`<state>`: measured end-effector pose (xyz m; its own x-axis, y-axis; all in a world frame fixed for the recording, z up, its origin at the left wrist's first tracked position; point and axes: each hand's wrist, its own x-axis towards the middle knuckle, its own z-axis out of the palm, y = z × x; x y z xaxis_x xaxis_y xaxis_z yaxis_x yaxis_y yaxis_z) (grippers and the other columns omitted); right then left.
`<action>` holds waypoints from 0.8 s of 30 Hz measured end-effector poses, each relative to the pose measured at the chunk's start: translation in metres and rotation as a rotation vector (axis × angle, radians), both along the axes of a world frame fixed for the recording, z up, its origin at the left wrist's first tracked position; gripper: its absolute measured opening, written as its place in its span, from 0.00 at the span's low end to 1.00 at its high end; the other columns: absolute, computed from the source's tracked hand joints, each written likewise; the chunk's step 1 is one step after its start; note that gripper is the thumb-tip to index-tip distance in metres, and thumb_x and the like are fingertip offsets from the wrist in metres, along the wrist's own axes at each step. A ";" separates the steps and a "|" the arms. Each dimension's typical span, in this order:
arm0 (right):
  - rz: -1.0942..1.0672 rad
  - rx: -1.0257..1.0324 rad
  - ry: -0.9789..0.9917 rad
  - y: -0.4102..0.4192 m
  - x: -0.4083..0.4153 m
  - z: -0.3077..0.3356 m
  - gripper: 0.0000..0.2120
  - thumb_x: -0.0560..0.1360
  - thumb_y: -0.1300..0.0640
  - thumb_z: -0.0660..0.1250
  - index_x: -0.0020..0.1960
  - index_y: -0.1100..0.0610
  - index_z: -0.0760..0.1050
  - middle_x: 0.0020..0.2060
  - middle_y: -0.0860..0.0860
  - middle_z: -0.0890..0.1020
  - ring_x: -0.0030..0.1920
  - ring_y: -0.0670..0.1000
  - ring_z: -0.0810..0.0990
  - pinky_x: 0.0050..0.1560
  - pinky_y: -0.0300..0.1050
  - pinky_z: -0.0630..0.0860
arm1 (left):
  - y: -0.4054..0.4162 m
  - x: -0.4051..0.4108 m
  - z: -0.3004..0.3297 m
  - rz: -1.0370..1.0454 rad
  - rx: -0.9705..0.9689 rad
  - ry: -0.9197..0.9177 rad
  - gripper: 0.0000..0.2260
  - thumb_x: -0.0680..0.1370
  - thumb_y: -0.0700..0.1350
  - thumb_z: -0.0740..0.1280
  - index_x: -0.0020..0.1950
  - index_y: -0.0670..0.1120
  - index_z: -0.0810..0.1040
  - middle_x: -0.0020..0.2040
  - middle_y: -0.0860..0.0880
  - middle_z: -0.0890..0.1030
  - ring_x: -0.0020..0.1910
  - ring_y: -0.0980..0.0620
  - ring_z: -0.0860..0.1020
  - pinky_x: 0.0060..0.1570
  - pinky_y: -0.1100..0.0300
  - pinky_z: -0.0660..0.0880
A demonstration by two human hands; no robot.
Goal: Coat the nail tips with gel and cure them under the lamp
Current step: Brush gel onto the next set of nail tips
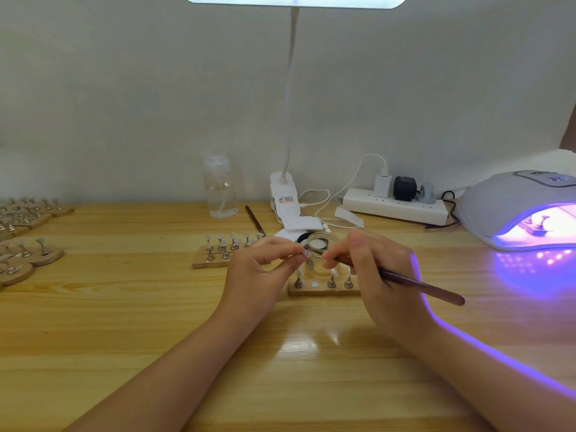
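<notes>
A single nail tip (306, 252) is pinched in the left hand (265, 263) over the gel jar (321, 255) while a brush (405, 280), gripped in the right hand (374, 272), is laid against it. On the wooden stand (322, 289) below, 3 tips wait beside 1 vacated spot. A stand is seen inside the lit curing lamp (514, 207), so coating is judged partly done. The writing on the desk lamp clip (285, 201) cannot be read.
</notes>
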<state>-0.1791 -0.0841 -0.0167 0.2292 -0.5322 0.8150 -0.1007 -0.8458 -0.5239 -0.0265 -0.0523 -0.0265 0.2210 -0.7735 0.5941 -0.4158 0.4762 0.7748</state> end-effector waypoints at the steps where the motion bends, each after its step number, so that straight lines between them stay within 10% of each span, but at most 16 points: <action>1: 0.022 0.035 -0.011 0.001 0.000 -0.001 0.23 0.77 0.52 0.52 0.35 0.60 0.80 0.28 0.51 0.81 0.30 0.45 0.79 0.33 0.36 0.72 | 0.000 0.000 0.000 0.001 0.004 0.006 0.12 0.68 0.34 0.72 0.46 0.49 0.81 0.39 0.55 0.81 0.40 0.65 0.77 0.44 0.75 0.70; 24: 0.015 0.031 -0.042 0.002 0.002 0.000 0.20 0.77 0.52 0.52 0.35 0.53 0.79 0.28 0.49 0.80 0.30 0.42 0.78 0.33 0.34 0.72 | 0.001 0.000 0.001 -0.011 0.012 -0.009 0.10 0.69 0.34 0.71 0.44 0.49 0.81 0.40 0.53 0.81 0.41 0.62 0.77 0.45 0.74 0.70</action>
